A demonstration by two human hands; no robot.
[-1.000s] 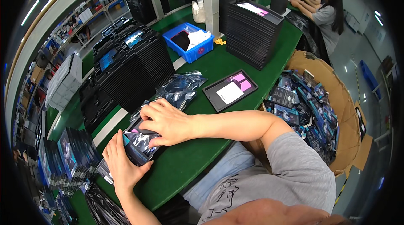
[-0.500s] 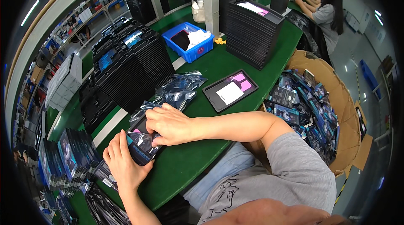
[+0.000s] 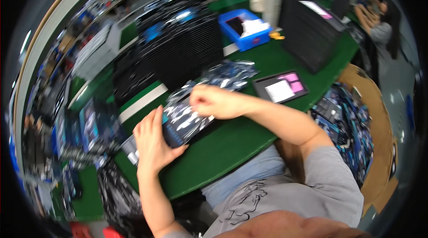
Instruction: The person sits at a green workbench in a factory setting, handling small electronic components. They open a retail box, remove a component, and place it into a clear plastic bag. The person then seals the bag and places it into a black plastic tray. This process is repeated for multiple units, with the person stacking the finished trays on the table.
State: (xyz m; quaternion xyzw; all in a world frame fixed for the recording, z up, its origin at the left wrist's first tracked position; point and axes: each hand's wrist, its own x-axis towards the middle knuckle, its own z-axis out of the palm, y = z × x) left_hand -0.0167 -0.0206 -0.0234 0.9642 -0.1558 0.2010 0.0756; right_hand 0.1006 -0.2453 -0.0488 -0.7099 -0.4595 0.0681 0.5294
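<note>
dark blue box stacks [image 3: 100,124] left of the left fingers, blurred; probably parked there to stay within reach. black plastic bag [image 3: 116,189] below them, at the near side. left hand [image 3: 153,144]: fingers close together, thumb spread wide, the hand laid against the left end of a flat dark box [image 3: 174,135]; looks like a brace, so the box doesn't slide. box lies on the green table [image 3: 209,142] between the two hands, slanted, its near corner by the left thumb. black tray stack [image 3: 178,46] beyond both hands' fingers, likely set back to free the work spot. shiny clear film [image 3: 185,117] over the box, just under the right fingertips. right hand [image 3: 218,102]: fingers curled in, thumb low; blur, can't tell if they pinch film or only press. crumpled film pile [image 3: 232,75] just past the right knuckles. blue bin [image 3: 256,41] farther out, white stuff inside. shallow black tray [image 3: 261,86] right of the right fingers, lying flat, maybe so the white card and pink pieces face up. taller tray stack [image 3: 312,37] behind it. carton [image 3: 381,126] far right, well apart from the fingers, full of packs.
</note>
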